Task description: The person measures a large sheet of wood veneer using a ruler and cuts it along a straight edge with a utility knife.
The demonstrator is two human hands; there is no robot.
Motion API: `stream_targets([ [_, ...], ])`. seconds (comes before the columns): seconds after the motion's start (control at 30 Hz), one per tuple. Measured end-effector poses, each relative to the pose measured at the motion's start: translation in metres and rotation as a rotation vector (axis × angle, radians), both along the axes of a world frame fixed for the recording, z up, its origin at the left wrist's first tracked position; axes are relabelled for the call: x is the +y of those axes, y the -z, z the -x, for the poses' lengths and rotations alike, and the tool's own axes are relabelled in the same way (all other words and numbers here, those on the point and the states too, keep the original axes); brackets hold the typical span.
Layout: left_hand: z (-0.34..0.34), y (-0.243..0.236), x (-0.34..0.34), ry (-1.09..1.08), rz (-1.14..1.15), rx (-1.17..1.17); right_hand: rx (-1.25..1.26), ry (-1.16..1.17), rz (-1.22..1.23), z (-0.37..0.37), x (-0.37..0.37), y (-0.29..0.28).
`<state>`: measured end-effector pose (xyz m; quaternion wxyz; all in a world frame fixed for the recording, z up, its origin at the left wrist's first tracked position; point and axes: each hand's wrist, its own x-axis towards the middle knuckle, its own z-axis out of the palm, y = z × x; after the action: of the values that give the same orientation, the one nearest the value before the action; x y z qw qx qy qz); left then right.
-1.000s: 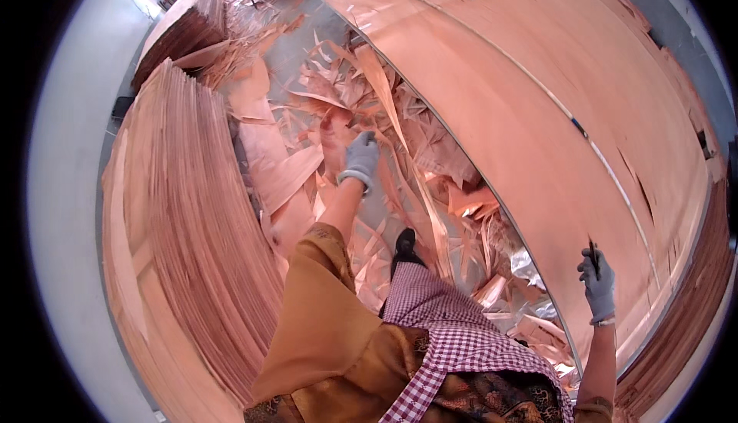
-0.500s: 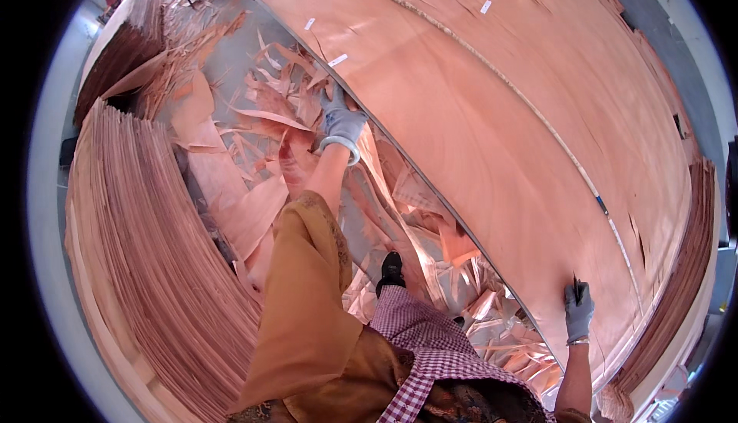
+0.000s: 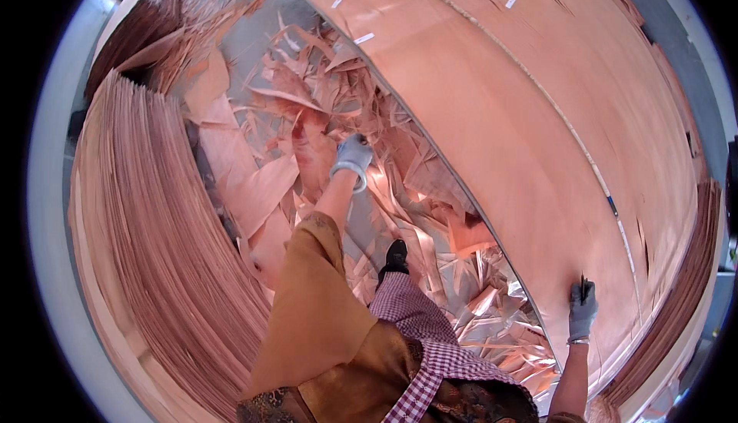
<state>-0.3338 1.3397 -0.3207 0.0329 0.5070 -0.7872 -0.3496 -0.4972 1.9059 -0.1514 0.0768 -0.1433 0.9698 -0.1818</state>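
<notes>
My left hand point(image 3: 354, 163), in a grey glove, is off the wood sheet and over the floor scraps. Its fingers are curled closed; anything inside them is hidden. My right hand point(image 3: 583, 311), gloved too, rests near the front right part of the large reddish veneer sheet point(image 3: 492, 139). It grips a small dark pointed tool point(image 3: 583, 283), its tip sticking out past the fingers. The sheet's long dark edge runs diagonally between my two hands. A thin pale rod or cord point(image 3: 565, 119) with blue bands lies curved across the sheet.
Torn veneer scraps point(image 3: 307, 142) litter the floor along the sheet's edge, around my shoe point(image 3: 394, 256). A tall veneer stack point(image 3: 154, 238) stands at the left, another point(image 3: 146, 27) behind it. Small white labels point(image 3: 364, 38) lie on the sheet. More stacked veneer point(image 3: 669, 292) borders the right.
My left hand has left the sheet's edge, coming nearer to me and closing over the scraps. My right hand stays on the sheet with the tool. The view has shifted slightly.
</notes>
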Motion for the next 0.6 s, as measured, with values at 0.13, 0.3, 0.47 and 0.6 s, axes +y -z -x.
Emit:
stream_targets([
  [0.13,-0.036,0.002,0.038,0.142,0.004,-0.016,-0.028,-0.017,-0.050,-0.012,-0.004,0.006],
  [0.3,-0.012,-0.087,0.249,0.950,-0.390,-0.063,-0.194,-0.052,0.483,-0.033,0.028,-0.015],
  [0.47,-0.050,-0.182,0.420,1.220,-1.039,0.471,-0.868,-0.457,1.012,-0.158,0.064,-0.014],
  [0.6,-0.060,-0.221,0.548,1.281,-1.399,0.237,-0.712,-0.050,1.007,-0.248,0.215,-0.031],
])
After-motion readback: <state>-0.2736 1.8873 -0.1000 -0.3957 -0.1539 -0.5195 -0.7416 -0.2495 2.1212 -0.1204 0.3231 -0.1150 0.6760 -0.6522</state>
